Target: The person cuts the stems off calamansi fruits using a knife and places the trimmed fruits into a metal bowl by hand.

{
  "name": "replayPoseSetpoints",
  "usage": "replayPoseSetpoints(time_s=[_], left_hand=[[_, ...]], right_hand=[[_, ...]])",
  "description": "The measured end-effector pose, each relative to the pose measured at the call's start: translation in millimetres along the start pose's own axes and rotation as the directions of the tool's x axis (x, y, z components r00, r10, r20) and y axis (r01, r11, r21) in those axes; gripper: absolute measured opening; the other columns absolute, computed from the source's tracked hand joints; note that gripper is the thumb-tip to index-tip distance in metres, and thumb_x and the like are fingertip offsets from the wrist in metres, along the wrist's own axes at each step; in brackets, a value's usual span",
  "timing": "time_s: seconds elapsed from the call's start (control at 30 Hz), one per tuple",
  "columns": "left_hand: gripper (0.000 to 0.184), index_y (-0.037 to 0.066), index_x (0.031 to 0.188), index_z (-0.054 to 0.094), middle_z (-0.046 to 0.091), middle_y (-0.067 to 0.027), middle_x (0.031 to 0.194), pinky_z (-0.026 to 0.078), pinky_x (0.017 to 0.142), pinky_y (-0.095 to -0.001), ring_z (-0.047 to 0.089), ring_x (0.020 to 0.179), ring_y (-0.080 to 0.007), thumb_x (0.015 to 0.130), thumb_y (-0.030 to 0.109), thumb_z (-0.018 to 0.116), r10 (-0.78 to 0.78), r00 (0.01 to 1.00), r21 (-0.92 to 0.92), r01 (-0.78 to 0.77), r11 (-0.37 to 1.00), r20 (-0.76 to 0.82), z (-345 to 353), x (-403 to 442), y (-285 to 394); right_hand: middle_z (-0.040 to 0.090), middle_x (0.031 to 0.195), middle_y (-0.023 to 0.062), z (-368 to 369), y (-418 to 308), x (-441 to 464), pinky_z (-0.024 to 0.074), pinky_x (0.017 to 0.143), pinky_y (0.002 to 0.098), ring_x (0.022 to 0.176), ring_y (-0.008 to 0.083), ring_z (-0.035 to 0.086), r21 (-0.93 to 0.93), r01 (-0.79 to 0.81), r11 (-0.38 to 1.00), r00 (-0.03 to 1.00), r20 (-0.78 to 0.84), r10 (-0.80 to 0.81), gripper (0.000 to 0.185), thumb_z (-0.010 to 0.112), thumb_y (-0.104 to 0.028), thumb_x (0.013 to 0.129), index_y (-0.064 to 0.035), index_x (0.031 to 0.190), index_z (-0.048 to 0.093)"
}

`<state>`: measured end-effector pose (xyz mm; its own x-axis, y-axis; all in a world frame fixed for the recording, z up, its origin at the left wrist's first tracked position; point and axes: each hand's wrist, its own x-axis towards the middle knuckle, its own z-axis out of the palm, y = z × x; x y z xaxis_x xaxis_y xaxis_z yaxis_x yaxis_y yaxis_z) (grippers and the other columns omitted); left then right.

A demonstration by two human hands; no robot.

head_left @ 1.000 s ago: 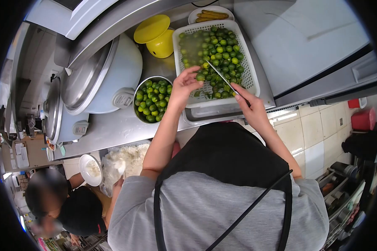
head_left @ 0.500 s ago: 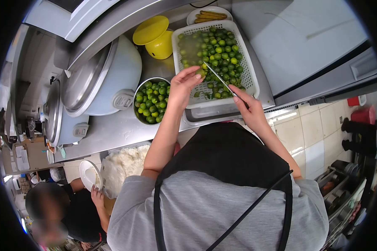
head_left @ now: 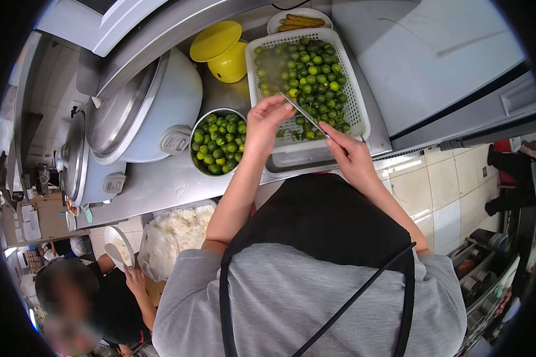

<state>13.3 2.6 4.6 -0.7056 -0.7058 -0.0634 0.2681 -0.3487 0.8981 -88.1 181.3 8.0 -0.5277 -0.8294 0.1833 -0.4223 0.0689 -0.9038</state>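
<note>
My left hand [head_left: 268, 119] is closed, fingers curled in a pinch over the near left corner of a white perforated basket [head_left: 358, 113]. A small green lime showed at these fingertips a moment ago; the fingers now mostly hide it. My right hand [head_left: 346, 149] grips a knife [head_left: 304, 110] whose blade slants up and left, its tip close to my left fingertips. Many small green limes [head_left: 321, 80] lie in the basket, with some green scraps near its front. More limes [head_left: 218, 143] fill a round metal pot [head_left: 193, 156] left of my left forearm.
Large rice cookers [head_left: 181, 89] stand to the left. Behind are a yellow container [head_left: 229, 65] and a plate [head_left: 273, 25] with brown sticks. Below left, a person [head_left: 116, 303] holds a white bowl [head_left: 112, 238] beside a bag of rice [head_left: 173, 238]. A grey appliance [head_left: 423, 65] borders the right.
My left hand has turned slightly, and its lime is now mostly out of sight. The knife and right hand have shifted a little left and down. The other person's bowl has tilted and moved left.
</note>
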Motion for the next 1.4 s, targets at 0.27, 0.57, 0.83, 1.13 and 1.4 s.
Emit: replayPoseSetpoints(time_s=[0.27,0.57,0.83,1.13,1.4], left_hand=[[0.028,0.0,0.104,0.058,0.061,-0.0031,0.092,0.045,0.076,-0.0229,0.057,0.082,-0.0092,0.077,-0.004,0.059,-0.111,0.955,0.147,0.072,0.987,0.274,14,-10,7],[0.024,-0.001,0.103,0.06,0.06,-0.0051,0.099,0.048,0.075,-0.0237,0.058,0.082,-0.0098,0.079,-0.002,0.06,0.051,0.982,0.277,-0.102,0.955,0.184,3,0,4],[0.023,-0.004,0.105,0.058,0.061,-0.0098,0.098,0.051,0.086,-0.0333,0.06,0.088,-0.0156,0.083,-0.001,0.056,-0.029,0.996,-0.078,0.036,0.996,0.083,5,0,9],[0.022,-0.004,0.105,0.057,0.061,-0.0154,0.1,0.051,0.087,-0.0361,0.06,0.093,-0.0209,0.084,-0.001,0.053,0.034,0.994,-0.12,-0.022,0.993,0.101,6,-3,16],[0.023,-0.007,0.105,0.056,0.06,-0.0192,0.102,0.051,0.086,-0.0364,0.059,0.096,-0.0232,0.083,-0.002,0.052,0.031,0.996,-0.114,-0.021,0.993,0.085,10,-8,23]], right_hand=[[0.063,0.088,0.0158,-8,5,19,0.0449,0.064,0.0287,0.063,0.0195,0.056,-0.026,-0.053,0.998,0.994,-0.097,0.05,0.031,0.051,-0.018,0.089,-0.0145,0.12,0.055],[0.064,0.089,0.0142,-13,0,10,0.0441,0.064,0.026,0.063,0.0144,0.053,0.072,-0.123,0.99,0.99,-0.068,0.128,0.032,0.051,-0.017,0.09,-0.0126,0.121,0.054],[0.063,0.103,0.0139,-15,-3,8,0.0449,0.068,0.025,0.07,0.013,0.056,0.064,-0.087,0.994,0.994,-0.055,0.091,0.032,0.051,-0.016,0.09,-0.0126,0.121,0.054],[0.064,0.102,0.0137,-11,-4,6,0.0444,0.065,0.0252,0.064,0.0136,0.053,0.048,-0.008,0.999,0.998,-0.054,0.01,0.033,0.053,-0.015,0.089,-0.013,0.122,0.053],[0.063,0.102,0.0135,-12,-5,8,0.0447,0.066,0.0264,0.066,0.0144,0.054,0.055,-0.035,0.998,0.998,-0.046,0.038,0.033,0.053,-0.015,0.089,-0.0138,0.122,0.053]])
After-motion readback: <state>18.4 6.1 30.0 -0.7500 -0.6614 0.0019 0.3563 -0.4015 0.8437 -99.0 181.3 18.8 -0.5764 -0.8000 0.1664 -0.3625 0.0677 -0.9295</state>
